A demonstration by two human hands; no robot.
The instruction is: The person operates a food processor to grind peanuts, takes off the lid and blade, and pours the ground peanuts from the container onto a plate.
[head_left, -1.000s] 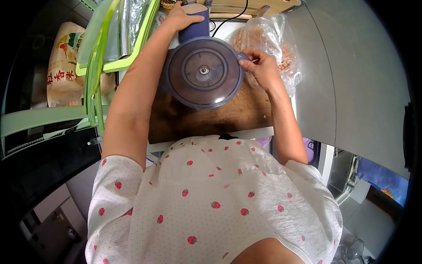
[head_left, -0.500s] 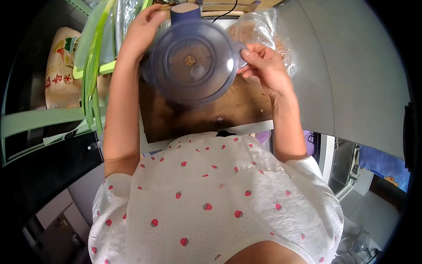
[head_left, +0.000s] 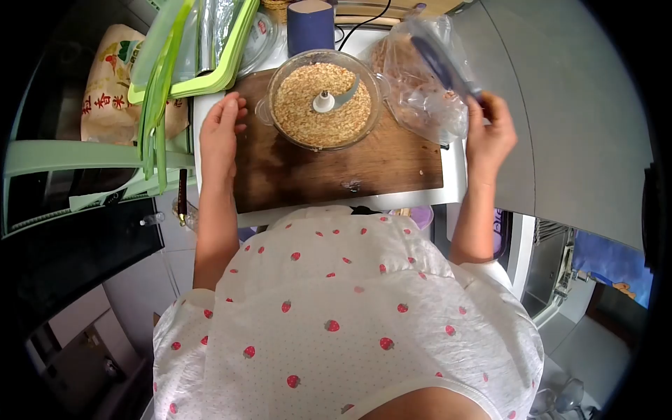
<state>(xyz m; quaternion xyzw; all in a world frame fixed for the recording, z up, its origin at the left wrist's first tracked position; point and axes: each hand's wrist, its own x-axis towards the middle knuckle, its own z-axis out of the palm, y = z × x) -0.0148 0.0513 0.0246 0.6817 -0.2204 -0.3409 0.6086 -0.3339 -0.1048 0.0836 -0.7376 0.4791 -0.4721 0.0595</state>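
A clear food processor bowl (head_left: 263, 110) stands on the wooden cutting board (head_left: 336, 171), filled with chopped, pale brown crumbs (head_left: 301, 126). A blade (head_left: 348, 92) on a white hub (head_left: 323, 102) rises from the middle of the crumbs. My right hand (head_left: 492, 133) grips the translucent dark lid (head_left: 441, 63) by its edge and holds it tilted, nearly edge-on, over a plastic bag at the right. My left hand (head_left: 222, 129) is left of the bowl, by the board's left edge, holding nothing, its fingers loosely bent and slightly apart.
Behind the bowl stands a dark blue motor unit (head_left: 311, 31). At the right lies a clear plastic bag (head_left: 420, 105) with brown contents. A green-rimmed tray (head_left: 203, 85), long green stalks (head_left: 159, 105) and a printed sack (head_left: 112, 84) are at the left.
The lid has come away from over the bowl and moved right in my right hand, uncovering the crumbs and blade. My left hand has moved down from beside the motor unit.
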